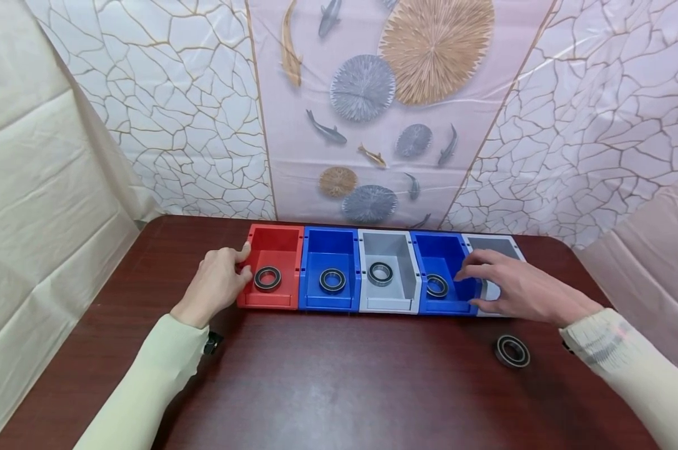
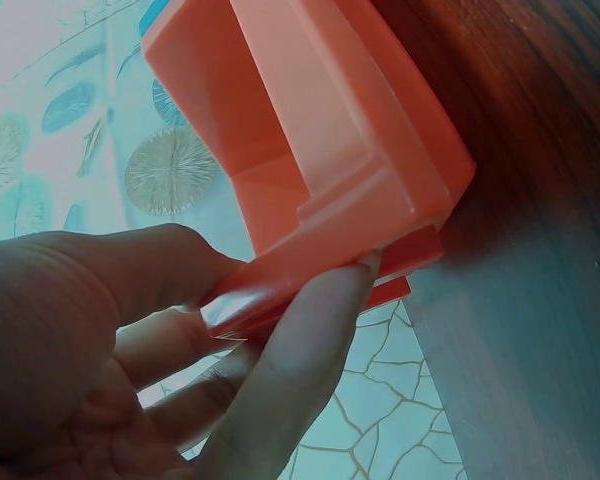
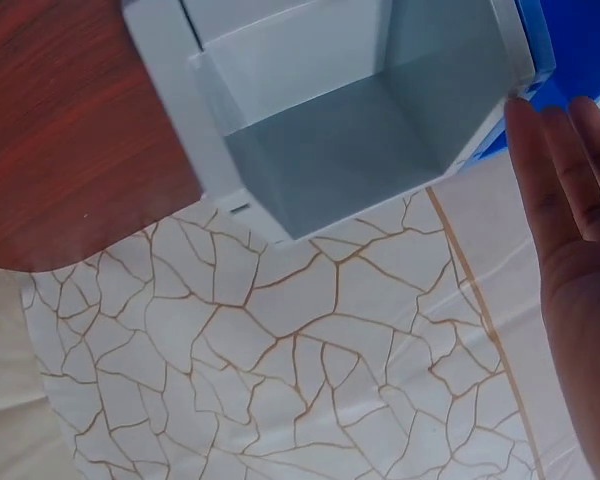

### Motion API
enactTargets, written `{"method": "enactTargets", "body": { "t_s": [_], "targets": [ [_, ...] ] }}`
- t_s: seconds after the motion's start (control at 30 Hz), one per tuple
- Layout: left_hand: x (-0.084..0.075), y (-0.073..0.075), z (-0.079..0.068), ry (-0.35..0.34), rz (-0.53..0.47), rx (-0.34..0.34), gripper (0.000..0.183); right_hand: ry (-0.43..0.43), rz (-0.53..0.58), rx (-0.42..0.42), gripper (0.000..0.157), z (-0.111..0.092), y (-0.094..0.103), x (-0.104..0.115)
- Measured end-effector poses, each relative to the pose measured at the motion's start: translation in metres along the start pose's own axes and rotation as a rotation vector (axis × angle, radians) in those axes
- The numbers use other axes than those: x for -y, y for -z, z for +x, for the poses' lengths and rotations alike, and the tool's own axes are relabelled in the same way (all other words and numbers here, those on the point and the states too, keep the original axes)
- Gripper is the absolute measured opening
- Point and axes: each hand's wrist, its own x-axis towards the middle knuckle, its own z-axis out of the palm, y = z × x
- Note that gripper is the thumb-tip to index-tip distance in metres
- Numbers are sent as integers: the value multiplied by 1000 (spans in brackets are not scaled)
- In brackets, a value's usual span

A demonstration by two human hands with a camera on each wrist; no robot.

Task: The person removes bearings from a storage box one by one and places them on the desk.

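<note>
My left hand (image 1: 217, 281) pinches the left wall of the red bin (image 1: 277, 235) between thumb and fingers; the left wrist view shows the red rim (image 2: 290, 262) caught there. A ball bearing (image 1: 267, 279) lies flat inside that bin. My right hand (image 1: 507, 284) hovers over the right-hand blue bin (image 1: 435, 245) and the grey bin (image 3: 340, 150) beside it, holding nothing. Its fingers (image 3: 540, 170) reach along the wall between those two bins. In that blue bin a bearing (image 1: 437, 285) rests against the left wall. My right hand hides part of the end grey bin.
Between them stand another blue bin (image 1: 330, 234) and a grey bin (image 1: 386, 240), each with one bearing inside. One more bearing (image 1: 512, 351) lies on the brown table (image 1: 339, 381), in front of the row. A patterned cloth (image 1: 204, 112) hangs behind.
</note>
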Motion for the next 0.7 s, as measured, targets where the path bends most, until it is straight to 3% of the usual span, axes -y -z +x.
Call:
{"method": "enactTargets", "body": {
  "t_s": [0.33,0.7],
  "targets": [
    [1,0,1,-10,3,-5,57,102,-27,-55,38,13,-4,-2],
    [2,0,1,-24,1,-18,56,136,-9,-35,37,24,-6,-6]
  ]
}}
